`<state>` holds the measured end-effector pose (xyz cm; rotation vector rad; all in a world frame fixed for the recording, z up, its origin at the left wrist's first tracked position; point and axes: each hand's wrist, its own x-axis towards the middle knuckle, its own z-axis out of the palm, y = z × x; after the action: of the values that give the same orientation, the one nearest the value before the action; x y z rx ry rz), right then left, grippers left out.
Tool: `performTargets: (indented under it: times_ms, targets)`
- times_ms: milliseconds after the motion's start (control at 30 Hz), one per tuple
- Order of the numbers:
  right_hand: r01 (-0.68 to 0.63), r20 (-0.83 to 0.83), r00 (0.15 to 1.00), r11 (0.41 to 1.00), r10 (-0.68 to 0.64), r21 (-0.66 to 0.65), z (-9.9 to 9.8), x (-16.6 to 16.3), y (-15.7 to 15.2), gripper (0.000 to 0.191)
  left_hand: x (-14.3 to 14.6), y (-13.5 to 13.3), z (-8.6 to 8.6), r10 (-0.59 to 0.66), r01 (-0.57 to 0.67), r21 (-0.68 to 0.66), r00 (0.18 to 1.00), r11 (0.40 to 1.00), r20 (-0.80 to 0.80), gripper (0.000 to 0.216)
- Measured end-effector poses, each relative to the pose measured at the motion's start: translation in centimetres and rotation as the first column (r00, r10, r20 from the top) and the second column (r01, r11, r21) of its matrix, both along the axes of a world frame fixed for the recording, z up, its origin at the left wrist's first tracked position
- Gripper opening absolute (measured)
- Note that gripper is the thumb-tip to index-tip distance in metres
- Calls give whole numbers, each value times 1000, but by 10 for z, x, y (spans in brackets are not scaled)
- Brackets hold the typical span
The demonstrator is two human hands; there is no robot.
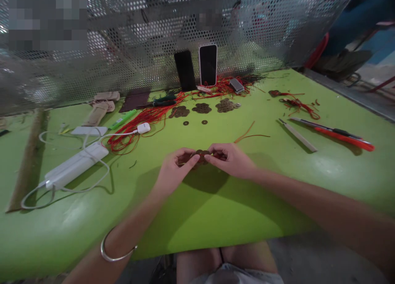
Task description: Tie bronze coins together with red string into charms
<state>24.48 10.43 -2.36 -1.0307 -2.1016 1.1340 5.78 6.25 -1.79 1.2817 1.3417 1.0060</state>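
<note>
Between my two hands, just above the green table (247, 201), I hold a small cluster of dark bronze coins (202, 153). My left hand (177, 168) pinches the cluster from the left, thumb on top. From the other side my right hand (233, 160) pinches it in the same way. A thin red cord (251, 136) trails out behind my right hand; its other end is hidden. Farther back lie two single holed coins, one on the left (185, 123) and one on the right (204, 122). Behind them are three coin piles (202, 108).
A white power strip (77, 164) with looping cable and a bundle of red cord (138, 127) lie left. On the right are a pale pointed tool (298, 136) and a red-handled knife (342, 138). Two phones (208, 66) lean against the perforated metal screen (148, 41).
</note>
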Motion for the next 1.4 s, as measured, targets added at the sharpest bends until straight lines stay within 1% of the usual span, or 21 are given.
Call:
performTargets:
  times_ms: [233,433,667,833,933,1100,1267,1400]
  targets:
    - [-17,11,1000,1000,16,25,2,0,-1,30,1,-1,1,32,-32,23,999,999,2,24]
    - [-30,31,999,998,28,54,5,1,-2,29,0,-2,6,12,-13,22,1000,1000,10,24]
    - [-48,48,998,996,44,79,6,0,-1,28,0,-3,3,5,-5,55,1000,998,3,25]
    - [-57,59,997,996,53,74,6,1,-1,29,0,-3,4,-16,16,44,1000,999,17,25]
    - [-42,54,998,997,39,66,6,1,-1,29,0,-3,4,1,0,27,1000,1000,-9,25]
    - [-15,16,1000,999,14,44,5,2,1,29,-4,0,2,45,-39,91,997,995,-57,23]
    - [-17,-2,1000,999,17,30,3,3,3,30,-5,0,1,50,-47,95,998,994,-29,23]
    - [-20,1,1000,1000,20,12,2,4,3,31,-4,0,4,49,-45,100,998,994,-38,22]
